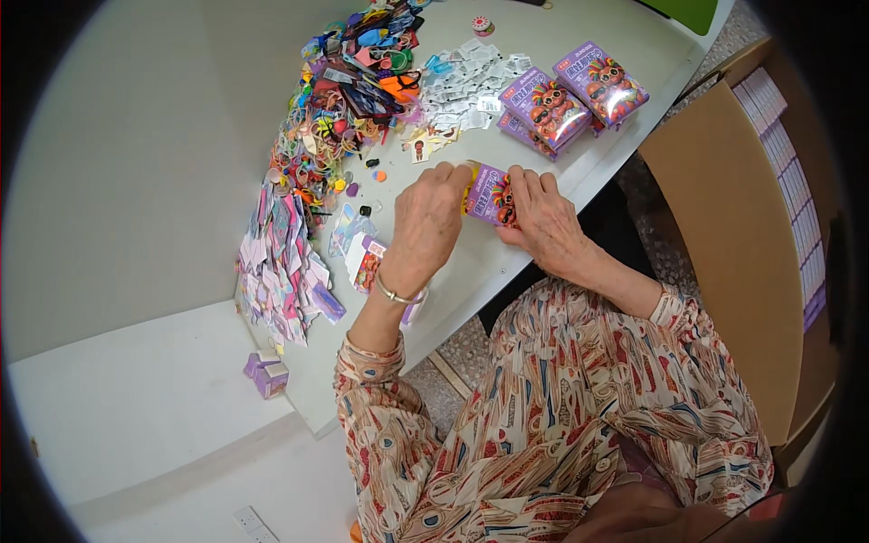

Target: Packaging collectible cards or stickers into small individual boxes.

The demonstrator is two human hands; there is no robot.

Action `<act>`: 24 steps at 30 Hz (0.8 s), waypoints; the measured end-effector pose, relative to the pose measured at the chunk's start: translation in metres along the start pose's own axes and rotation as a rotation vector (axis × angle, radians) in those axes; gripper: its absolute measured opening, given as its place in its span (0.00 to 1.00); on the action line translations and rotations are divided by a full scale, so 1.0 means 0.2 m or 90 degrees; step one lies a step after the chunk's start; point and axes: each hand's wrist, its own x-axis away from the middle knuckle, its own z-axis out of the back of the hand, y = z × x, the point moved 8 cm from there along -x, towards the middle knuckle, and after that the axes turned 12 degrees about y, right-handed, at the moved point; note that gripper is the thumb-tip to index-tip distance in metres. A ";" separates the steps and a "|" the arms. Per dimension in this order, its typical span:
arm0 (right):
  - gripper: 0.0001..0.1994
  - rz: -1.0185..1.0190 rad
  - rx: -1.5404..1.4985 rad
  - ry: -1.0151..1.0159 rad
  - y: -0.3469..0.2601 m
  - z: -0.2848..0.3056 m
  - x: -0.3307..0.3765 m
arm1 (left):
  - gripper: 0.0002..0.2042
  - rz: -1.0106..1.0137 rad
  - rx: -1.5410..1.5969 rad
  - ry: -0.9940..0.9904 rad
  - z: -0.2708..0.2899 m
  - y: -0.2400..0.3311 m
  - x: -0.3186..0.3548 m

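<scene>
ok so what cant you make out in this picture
Head view: left hand's thumb, hidden behind the hand itself.
Head view: right end of the purple box, covered by the right hand's fingers.
Head view: part of the loose packaging, covered by the left forearm.
Head view: green item, cut off by the top edge.
Head view: white slips' print, too small.

Shows bold white lettering (491,188) across the held purple box (493,195) and likewise on the stacked purple boxes (547,109), plus what seems to be small dark print on the loose white slips (471,83), too fine to make out.
</scene>
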 end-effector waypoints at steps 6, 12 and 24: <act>0.42 0.005 0.007 0.005 -0.01 -0.01 0.00 | 0.11 0.087 0.146 0.185 -0.04 -0.04 0.01; 0.43 0.011 0.024 0.019 0.02 -0.02 -0.01 | 0.16 0.288 0.406 0.089 -0.10 -0.10 0.10; 0.41 0.001 -0.019 0.067 0.03 0.02 -0.01 | 0.19 0.344 0.251 0.341 -0.07 -0.13 0.38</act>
